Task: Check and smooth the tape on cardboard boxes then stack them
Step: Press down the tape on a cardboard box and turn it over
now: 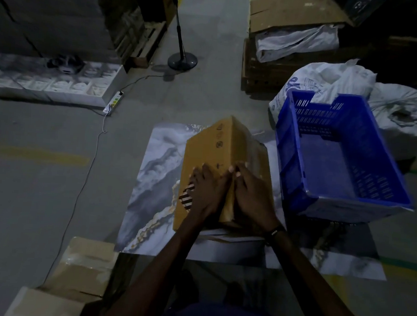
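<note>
A brown cardboard box [213, 146] stands tilted on one edge on a marble-patterned table top [157, 169], its ridge pointing away from me. Printed symbols and a striped label show on its left face; the right face looks glossy with tape. My left hand [206, 189] lies flat on the left face near the ridge, fingers straight. My right hand [250, 193] presses on the right face, fingertips at the ridge, touching the left hand. Two more taped cardboard boxes [83, 267] stand low at the left beside the table.
An empty blue plastic crate [300, 164] sits on the table's right side, close to the box. White sacks [331, 80] lie behind it. A fan stand [182, 59], a power strip [114, 102] with cable and pallets with cartons stand on the grey floor.
</note>
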A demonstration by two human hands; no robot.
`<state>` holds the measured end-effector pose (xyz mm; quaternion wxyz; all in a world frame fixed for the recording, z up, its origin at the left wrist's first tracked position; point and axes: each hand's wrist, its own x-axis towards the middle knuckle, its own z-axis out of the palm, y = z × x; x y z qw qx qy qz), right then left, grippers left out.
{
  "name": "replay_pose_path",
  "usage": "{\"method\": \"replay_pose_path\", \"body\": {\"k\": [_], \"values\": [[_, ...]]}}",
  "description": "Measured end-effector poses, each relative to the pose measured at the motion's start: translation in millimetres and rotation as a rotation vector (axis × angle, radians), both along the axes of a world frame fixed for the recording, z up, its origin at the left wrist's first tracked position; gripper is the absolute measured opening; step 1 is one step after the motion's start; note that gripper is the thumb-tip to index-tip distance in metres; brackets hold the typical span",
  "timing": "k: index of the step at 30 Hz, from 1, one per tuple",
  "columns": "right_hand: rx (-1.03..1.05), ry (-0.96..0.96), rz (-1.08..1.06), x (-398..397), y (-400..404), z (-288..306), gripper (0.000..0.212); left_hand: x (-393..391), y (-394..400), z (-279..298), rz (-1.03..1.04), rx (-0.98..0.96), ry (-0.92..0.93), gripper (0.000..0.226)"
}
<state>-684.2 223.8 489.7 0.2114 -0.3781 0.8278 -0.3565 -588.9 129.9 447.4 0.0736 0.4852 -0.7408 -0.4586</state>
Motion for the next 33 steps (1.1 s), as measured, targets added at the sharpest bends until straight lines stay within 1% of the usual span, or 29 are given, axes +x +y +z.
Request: {"method": "replay_pose_path", "body": {"k": [2,5,7,9,11,13,15,17,19,20,22,24,27,29,31,32,33], "values": [[-0.076,-0.035,0.002,9,-3,-11,0.043,-2,-10,6,0.028,0.017,0.004,0.125],[-0.119,-0.023,0.069,13,-5,-34,0.046,8,-29,-1,0.058,0.06,0.036,0.117],[-0.046,-0.003,0.039,3,-4,-53,0.048,14,-43,-15,0.066,0.084,0.08,0.113],[0.077,0.085,0.008,-13,-2,-72,0.054,21,-53,-17,0.066,0.135,0.126,0.112],[0.196,0.14,-0.002,-24,-3,-82,0.06,31,-60,-16,0.062,0.187,0.214,0.104],[0.221,0.08,-0.022,-26,-5,-81,0.064,40,-67,-15,0.054,0.238,0.29,0.098],[0.197,0.017,-0.056,-21,-6,-73,0.066,46,-77,-23,0.049,0.282,0.279,0.101],[0.178,0.019,-0.075,-18,-7,-65,0.069,50,-88,-35,0.041,0.339,0.272,0.097],[0.171,0.021,-0.065,-18,-10,-64,0.071,55,-93,-34,0.033,0.371,0.291,0.089],[0.169,0.032,-0.058,-18,-12,-63,0.072,57,-91,-26,0.026,0.366,0.343,0.08],[0.17,0.074,-0.042,-17,-15,-66,0.073,63,-88,-21,-0.005,0.334,0.411,0.059],[0.179,0.123,-0.027,-18,-19,-70,0.073,66,-85,-25,-0.022,0.277,0.403,0.049],[0.209,0.217,0.021,-23,-24,-73,0.073,65,-75,-30,-0.021,0.084,0.291,0.049],[0.216,0.241,0.038,-24,-26,-75,0.072,61,-63,-26,0.01,-0.037,0.244,0.048],[0.212,0.24,0.043,-24,-25,-77,0.07,56,-55,-26,0.025,-0.178,0.252,0.054],[0.205,0.226,0.047,-25,-24,-78,0.069,54,-52,-31,-0.004,-0.237,0.229,0.06],[0.192,0.213,0.052,-27,-24,-79,0.068,51,-49,-33,-0.054,-0.285,0.15,0.065]]}}
